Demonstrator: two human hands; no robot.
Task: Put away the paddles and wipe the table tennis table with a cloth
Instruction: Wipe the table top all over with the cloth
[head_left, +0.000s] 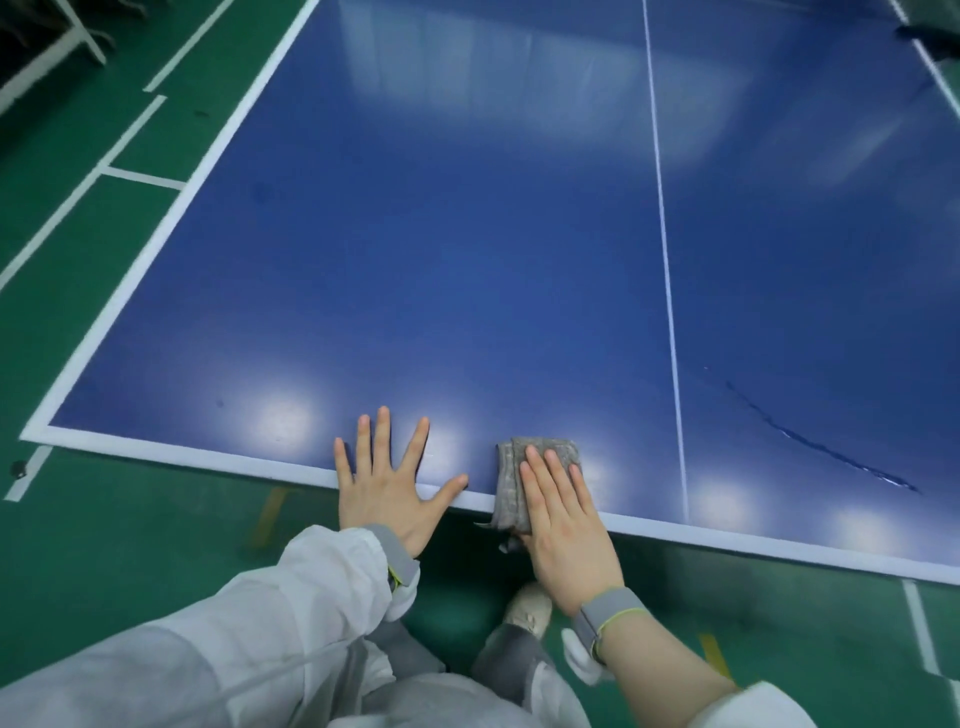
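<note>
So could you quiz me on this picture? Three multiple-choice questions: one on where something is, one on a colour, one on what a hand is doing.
1. Where does the cloth lie?
A. On the near edge of the table, left of the white centre line
B. By the net
C. On the floor

2. What colour is the table top?
A. Green
B. Blue
C. Red

3. How is the left hand placed?
A. Curled round a paddle
B. Lifted off the table
C. Flat on the table edge, fingers spread

Answers:
1. A: the grey cloth sits on the near white border under the right hand, with the centre line further right.
2. B: the surface is blue with white lines; the floor is green.
3. C: the palm rests at the edge with straight, splayed fingers, holding nothing.
</note>
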